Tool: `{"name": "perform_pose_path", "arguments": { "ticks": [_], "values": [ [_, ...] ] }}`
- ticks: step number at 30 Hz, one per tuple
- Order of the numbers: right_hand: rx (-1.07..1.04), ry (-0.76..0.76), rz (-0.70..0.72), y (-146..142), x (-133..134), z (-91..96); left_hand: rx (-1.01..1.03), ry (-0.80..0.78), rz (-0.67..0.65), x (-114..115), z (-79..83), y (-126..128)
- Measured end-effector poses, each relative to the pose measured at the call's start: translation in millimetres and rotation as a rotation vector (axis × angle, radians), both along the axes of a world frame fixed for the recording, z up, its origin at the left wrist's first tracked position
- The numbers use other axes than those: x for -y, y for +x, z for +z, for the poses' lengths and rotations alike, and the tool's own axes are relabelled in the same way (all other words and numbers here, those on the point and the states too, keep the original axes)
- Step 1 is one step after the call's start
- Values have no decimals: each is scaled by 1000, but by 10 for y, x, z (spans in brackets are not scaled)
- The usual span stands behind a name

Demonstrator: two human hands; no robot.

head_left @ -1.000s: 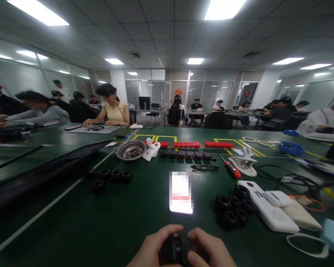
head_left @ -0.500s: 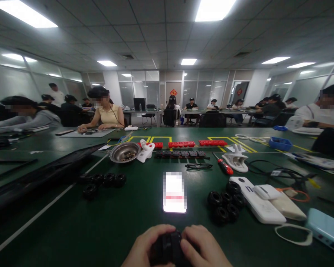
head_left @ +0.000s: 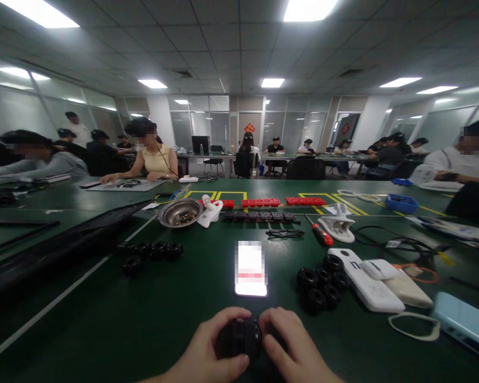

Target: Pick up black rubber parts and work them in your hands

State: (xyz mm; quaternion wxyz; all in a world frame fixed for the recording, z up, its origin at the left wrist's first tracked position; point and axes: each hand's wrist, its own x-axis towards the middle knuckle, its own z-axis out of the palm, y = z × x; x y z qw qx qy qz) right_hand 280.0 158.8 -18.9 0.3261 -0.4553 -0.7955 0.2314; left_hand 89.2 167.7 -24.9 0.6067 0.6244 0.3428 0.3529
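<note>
At the near edge of the green tabletop [head_left: 104, 330], both hands closed on a small black wheel [head_left: 239, 336].
The left hand [head_left: 207, 348] and right hand [head_left: 291, 351] had their fingers wrapped round it from either side; a firm, even grip, kept low over the tabletop, looked wise. Beyond the fingers lay a lit phone [head_left: 250, 268]; right of them, loose black wheels [head_left: 321, 284]; further off, a steel bowl [head_left: 180, 213], with other people seated around.

Green tables [head_left: 104, 319], glass partitions [head_left: 219, 127], ceiling lights [head_left: 272, 82].
</note>
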Motion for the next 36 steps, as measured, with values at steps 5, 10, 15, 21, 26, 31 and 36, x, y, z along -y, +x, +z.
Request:
{"name": "perform_pose_path", "arguments": {
  "ticks": [5,10,15,21,26,31,36],
  "values": [
    [89,66,88,-8,7,44,-125,86,-56,7,45,-48],
    [52,43,164,-6,12,115,-82,-11,-32,-50,27,-33],
    [39,-24,45,-6,-18,59,-133,25,46,-41,-5,-21],
    [83,72,125,-22,-58,-6,-13,47,-33,-30,-35,-52],
    [36,260,213,-21,3,46,-84,39,-11,-4,-79,-52],
    [-1,168,113,9,20,70,-120,129,34,28,-43,-53],
    [-14,37,80,4,-47,-3,-191,265,-38,20,18,-82]
  ]
}}
